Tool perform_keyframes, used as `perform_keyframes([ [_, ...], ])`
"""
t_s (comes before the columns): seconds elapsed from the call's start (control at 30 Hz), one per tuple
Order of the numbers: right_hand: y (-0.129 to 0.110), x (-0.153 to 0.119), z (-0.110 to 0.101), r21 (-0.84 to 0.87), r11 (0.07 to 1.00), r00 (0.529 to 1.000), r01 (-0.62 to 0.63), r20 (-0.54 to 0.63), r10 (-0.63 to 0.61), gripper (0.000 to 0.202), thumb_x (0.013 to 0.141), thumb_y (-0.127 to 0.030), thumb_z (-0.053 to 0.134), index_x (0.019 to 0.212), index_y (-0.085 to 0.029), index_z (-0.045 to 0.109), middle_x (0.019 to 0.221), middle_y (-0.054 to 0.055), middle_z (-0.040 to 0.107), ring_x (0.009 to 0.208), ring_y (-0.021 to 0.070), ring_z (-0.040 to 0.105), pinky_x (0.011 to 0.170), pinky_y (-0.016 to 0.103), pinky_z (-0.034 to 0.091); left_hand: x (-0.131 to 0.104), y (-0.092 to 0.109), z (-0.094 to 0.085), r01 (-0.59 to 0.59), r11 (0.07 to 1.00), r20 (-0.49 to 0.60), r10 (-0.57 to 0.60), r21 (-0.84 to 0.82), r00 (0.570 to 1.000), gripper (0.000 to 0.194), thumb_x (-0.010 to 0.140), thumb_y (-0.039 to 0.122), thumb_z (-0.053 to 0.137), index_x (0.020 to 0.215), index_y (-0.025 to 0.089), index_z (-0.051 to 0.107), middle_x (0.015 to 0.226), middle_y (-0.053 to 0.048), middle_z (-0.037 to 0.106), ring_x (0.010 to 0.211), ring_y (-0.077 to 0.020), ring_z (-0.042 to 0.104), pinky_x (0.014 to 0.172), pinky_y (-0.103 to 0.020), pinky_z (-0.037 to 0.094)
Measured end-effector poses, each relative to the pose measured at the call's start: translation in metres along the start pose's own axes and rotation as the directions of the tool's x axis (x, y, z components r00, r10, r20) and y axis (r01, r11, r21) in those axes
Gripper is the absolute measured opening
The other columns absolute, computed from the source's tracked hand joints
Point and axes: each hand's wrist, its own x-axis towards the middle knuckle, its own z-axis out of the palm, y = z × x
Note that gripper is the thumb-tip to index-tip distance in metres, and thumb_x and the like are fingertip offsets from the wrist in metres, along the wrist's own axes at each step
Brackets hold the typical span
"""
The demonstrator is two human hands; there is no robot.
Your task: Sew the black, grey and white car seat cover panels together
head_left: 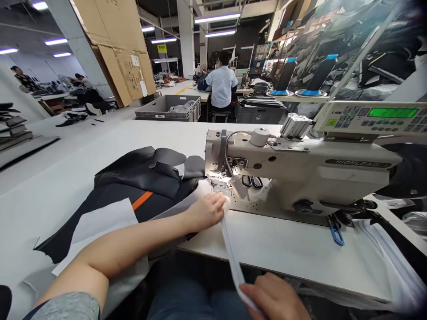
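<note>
Just in front of the lit needle area of the sewing machine point(293, 173), my left hand point(205, 212) has its fingers closed on the upper end of a white strip point(230, 244). From there the strip runs down over the table's front edge. My right hand point(273, 295), low in the view, grips its lower part. A dark sewn piece point(133, 191) with an orange band point(142, 200) lies left of the needle, its pale underside reaching toward the presser foot. My left forearm crosses over it. The fingertips of my left hand partly hide the strip.
Dark-handled scissors point(256, 182) lie on the machine bed behind the needle. A blue thread snipper point(336, 232) rests by the machine's right end. Beyond the table stand a grey crate point(168, 108) and a seated person point(221, 86). Two thread cones point(286, 76) stand behind the machine.
</note>
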Motion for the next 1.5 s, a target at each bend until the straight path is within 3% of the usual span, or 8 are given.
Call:
perform_keyframes([
  [0.23, -0.025, 0.003, 0.043, 0.151, 0.977, 0.777, 0.15, 0.593, -0.211, 0.027, 0.079, -0.035, 0.068, 0.06, -0.021, 0.057, 0.054, -0.005, 0.059, 0.046, 0.0114, 0.049, 0.044, 0.029, 0.026, 0.0, -0.01, 0.02, 0.205, 0.976, 0.273, -0.178, -0.074, 0.945, 0.018, 0.082, 0.012, 0.05, 0.073, 0.012, 0.065, 0.081, -0.014, 0.065, 0.073, -0.0222, 0.06, 0.068, -0.037, 0.043],
  [0.43, 0.035, 0.067, 0.042, 0.017, 1.0, 0.976, 0.023, 0.216, -0.026, 0.036, 0.09, -0.033, 0.052, 0.12, -0.013, 0.059, 0.123, 0.018, 0.059, 0.111, 0.0304, 0.054, 0.088, 0.044, 0.045, -0.005, -0.011, 0.005, 0.242, 0.963, 0.32, -0.195, -0.117, 0.927, 0.049, 0.084, 0.049, 0.052, 0.106, 0.006, 0.062, 0.097, -0.017, 0.062, 0.091, -0.0299, 0.055, 0.076, -0.041, 0.038],
  [0.57, 0.091, 0.101, 0.054, -0.016, 1.0, 0.991, 0.002, 0.132, 0.0, 0.032, 0.096, -0.018, 0.037, 0.119, -0.013, 0.059, 0.122, 0.014, 0.06, 0.111, 0.0238, 0.056, 0.093, 0.038, 0.048, -0.007, -0.01, -0.001, 0.363, 0.929, 0.43, -0.299, -0.074, 0.852, 0.076, 0.074, 0.05, 0.06, 0.132, 0.003, 0.046, 0.112, -0.018, 0.056, 0.104, -0.0333, 0.048, 0.085, -0.044, 0.036],
  [0.7, 0.12, 0.127, 0.06, -0.159, 0.982, 0.991, -0.105, 0.063, 0.117, 0.029, 0.095, -0.027, 0.046, 0.118, -0.017, 0.06, 0.124, 0.014, 0.056, 0.109, 0.0243, 0.056, 0.088, 0.036, 0.05, 0.002, -0.012, 0.0, 0.471, 0.882, 0.5, -0.405, -0.005, 0.766, 0.065, 0.076, 0.037, 0.053, 0.133, 0.005, 0.045, 0.104, -0.015, 0.056, 0.098, -0.0305, 0.049, 0.08, -0.043, 0.038],
  [0.87, 0.133, 0.145, 0.073, -0.227, 0.962, 0.981, -0.154, 0.082, 0.176, 0.03, 0.095, -0.033, 0.047, 0.116, -0.015, 0.061, 0.098, 0.01, 0.063, 0.089, 0.0239, 0.059, 0.082, 0.038, 0.049, 0.01, -0.02, -0.004, 0.501, 0.865, 0.539, -0.436, 0.03, 0.721, 0.056, 0.078, 0.04, 0.049, 0.123, 0.007, 0.052, 0.101, -0.016, 0.056, 0.094, -0.031, 0.05, 0.073, -0.041, 0.042],
  [1.07, 0.143, 0.145, 0.086, -0.175, 0.976, 0.98, -0.129, 0.127, 0.152, 0.043, 0.097, -0.034, 0.04, 0.13, -0.01, 0.05, 0.124, 0.017, 0.056, 0.113, 0.0296, 0.05, 0.098, 0.044, 0.041, 0.006, -0.04, -0.004, 0.558, 0.81, 0.706, -0.29, -0.178, 0.646, 0.058, 0.078, 0.035, 0.044, 0.129, 0.007, 0.046, 0.104, -0.015, 0.061, 0.092, -0.0296, 0.059, 0.075, -0.04, 0.049],
  [1.27, 0.133, 0.142, 0.067, -0.087, 0.98, 0.956, -0.178, 0.222, 0.193, 0.071, 0.084, -0.053, 0.059, 0.14, -0.012, 0.041, 0.136, 0.016, 0.049, 0.124, 0.0323, 0.042, 0.102, 0.046, 0.038, -0.02, -0.058, 0.011, 0.629, 0.603, 0.614, -0.272, -0.491, 0.741, 0.066, 0.08, 0.023, 0.034, 0.145, 0.009, 0.029, 0.143, -0.014, 0.044, 0.13, -0.0233, 0.043, 0.106, -0.035, 0.037],
  [1.5, 0.118, 0.152, 0.079, -0.133, 0.955, 0.952, -0.265, 0.119, 0.281, 0.071, 0.079, -0.055, 0.066, 0.13, -0.009, 0.052, 0.13, 0.017, 0.056, 0.117, 0.032, 0.051, 0.095, 0.042, 0.042, -0.005, -0.038, 0.006, 0.666, 0.685, 0.694, -0.325, -0.296, 0.642, 0.065, 0.084, 0.029, 0.035, 0.145, 0.01, 0.029, 0.126, -0.017, 0.056, 0.11, -0.0315, 0.058, 0.088, -0.044, 0.048],
])
